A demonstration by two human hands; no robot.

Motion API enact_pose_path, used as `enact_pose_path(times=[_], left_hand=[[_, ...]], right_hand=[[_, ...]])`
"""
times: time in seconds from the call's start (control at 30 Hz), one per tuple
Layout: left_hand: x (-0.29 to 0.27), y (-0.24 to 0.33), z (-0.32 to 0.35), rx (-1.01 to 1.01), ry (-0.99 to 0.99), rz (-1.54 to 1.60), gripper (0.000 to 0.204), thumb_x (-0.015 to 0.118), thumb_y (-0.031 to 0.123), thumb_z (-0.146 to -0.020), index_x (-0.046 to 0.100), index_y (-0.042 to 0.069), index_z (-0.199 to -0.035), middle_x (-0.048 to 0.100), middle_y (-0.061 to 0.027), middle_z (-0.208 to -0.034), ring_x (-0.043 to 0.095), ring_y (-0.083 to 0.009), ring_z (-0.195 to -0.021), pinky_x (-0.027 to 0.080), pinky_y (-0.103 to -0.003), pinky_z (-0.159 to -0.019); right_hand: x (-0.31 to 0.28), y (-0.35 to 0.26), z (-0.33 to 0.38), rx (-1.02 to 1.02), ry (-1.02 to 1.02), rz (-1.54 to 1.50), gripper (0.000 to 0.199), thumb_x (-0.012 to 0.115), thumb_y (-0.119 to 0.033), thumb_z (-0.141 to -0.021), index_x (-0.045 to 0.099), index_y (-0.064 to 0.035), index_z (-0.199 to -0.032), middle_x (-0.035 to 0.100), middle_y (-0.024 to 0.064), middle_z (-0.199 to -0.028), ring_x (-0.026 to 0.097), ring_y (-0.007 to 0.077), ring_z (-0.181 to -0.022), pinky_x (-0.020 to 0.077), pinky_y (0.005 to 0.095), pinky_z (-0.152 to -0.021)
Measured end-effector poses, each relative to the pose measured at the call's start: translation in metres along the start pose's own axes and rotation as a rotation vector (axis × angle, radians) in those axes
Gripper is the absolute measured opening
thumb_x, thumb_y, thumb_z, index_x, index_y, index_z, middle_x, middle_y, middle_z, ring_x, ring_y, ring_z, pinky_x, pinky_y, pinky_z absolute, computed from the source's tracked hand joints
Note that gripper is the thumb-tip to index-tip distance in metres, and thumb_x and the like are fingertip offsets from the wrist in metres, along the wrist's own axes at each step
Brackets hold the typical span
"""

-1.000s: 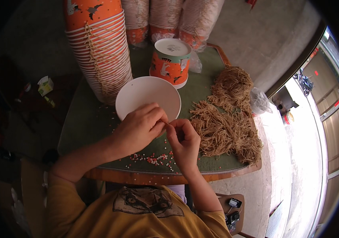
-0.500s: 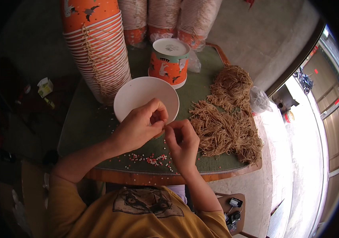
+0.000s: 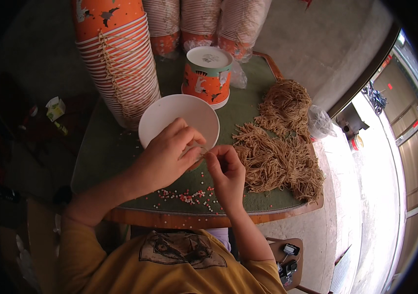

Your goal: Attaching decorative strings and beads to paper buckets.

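Observation:
A paper bucket (image 3: pixel 177 110), white inside, stands open toward me on the table. My left hand (image 3: pixel 167 152) reaches over its near rim with the fingers curled and thumb pressed in. Just right of it, my right hand (image 3: pixel 226 171) pinches thumb and forefinger together. The fingertips of both hands almost meet at the bucket's near right edge. Something thin and small seems to be between them, too fine to make out. Small red, pink and white beads (image 3: pixel 189 197) lie scattered on the table below my hands.
A tall stack of orange patterned buckets (image 3: pixel 116 63) rises at the left, with tan cords along its side. An upside-down bucket (image 3: pixel 206 81) stands behind. Wrapped stacks (image 3: pixel 240 29) are at the back. Bundles of tan cord (image 3: pixel 280 157) cover the green tabletop (image 3: pixel 106 161) at right.
My left hand has turned slightly, and its fingers have spread a little around the pinch. The right hand stays pinched beside it. The bucket has barely shifted in view.

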State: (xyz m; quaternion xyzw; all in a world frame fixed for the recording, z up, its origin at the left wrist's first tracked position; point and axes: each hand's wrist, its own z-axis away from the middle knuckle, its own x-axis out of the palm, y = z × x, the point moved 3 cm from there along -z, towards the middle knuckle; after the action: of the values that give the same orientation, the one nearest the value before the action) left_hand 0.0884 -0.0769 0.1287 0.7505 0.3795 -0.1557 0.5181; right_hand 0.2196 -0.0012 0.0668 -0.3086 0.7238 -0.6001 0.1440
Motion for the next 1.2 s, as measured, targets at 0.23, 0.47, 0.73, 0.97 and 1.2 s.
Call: enact_pose_path(times=[0.23, 0.47, 0.73, 0.97, 1.2], left_hand=[[0.006, -0.003, 0.004, -0.051, -0.011, -0.027, 0.008, 0.059, -0.001, -0.086, 0.057, 0.001, -0.094, 0.057, -0.0085, -0.087, 0.061, -0.0209, -0.076, 0.05, -0.032, -0.067], [0.009, -0.011, 0.004, -0.119, -0.005, 0.131, 0.009, 0.055, -0.003, -0.088, 0.054, 0.0, -0.096, 0.06, -0.0069, -0.088, 0.061, -0.0167, -0.079, 0.051, -0.03, -0.068], [0.009, -0.019, 0.002, -0.063, -0.045, 0.121, 0.013, 0.051, -0.003, -0.091, 0.056, 0.0, -0.103, 0.059, -0.0059, -0.095, 0.058, -0.0104, -0.084, 0.05, -0.027, -0.072], [0.009, -0.015, 0.003, -0.195, -0.132, 0.369, 0.011, 0.055, -0.001, -0.09, 0.056, -0.002, -0.101, 0.06, -0.0077, -0.089, 0.059, -0.0118, -0.076, 0.049, -0.028, -0.068], [0.01, -0.012, 0.001, -0.182, -0.141, 0.354, 0.011, 0.058, 0.0, -0.089, 0.054, -0.002, -0.099, 0.06, -0.0073, -0.084, 0.059, -0.0113, -0.073, 0.049, -0.027, -0.065]], right_hand=[[0.004, -0.002, 0.001, -0.1, 0.025, 0.229, 0.007, 0.062, -0.003, -0.09, 0.056, -0.0013, -0.092, 0.062, 0.0016, -0.077, 0.056, 0.0047, -0.064, 0.0451, 0.0205, -0.056], [0.007, -0.008, 0.003, -0.281, 0.045, 0.466, 0.012, 0.066, -0.001, -0.084, 0.056, -0.0033, -0.09, 0.058, 0.0061, -0.079, 0.057, 0.0131, -0.061, 0.0464, 0.0248, -0.054], [0.007, -0.008, 0.003, -0.176, 0.047, 0.288, 0.006, 0.063, -0.002, -0.088, 0.057, -0.002, -0.089, 0.053, -0.0044, -0.07, 0.046, 0.0003, -0.062, 0.0382, 0.0167, -0.055], [0.006, -0.003, 0.001, -0.062, 0.032, 0.061, 0.004, 0.062, -0.003, -0.091, 0.058, -0.0032, -0.091, 0.05, -0.009, -0.074, 0.041, -0.0014, -0.065, 0.034, 0.0148, -0.059], [0.004, 0.0, 0.001, -0.013, 0.024, 0.002, 0.005, 0.062, -0.003, -0.091, 0.06, -0.0026, -0.095, 0.054, -0.0084, -0.079, 0.045, -0.0008, -0.07, 0.0364, 0.0146, -0.062]])
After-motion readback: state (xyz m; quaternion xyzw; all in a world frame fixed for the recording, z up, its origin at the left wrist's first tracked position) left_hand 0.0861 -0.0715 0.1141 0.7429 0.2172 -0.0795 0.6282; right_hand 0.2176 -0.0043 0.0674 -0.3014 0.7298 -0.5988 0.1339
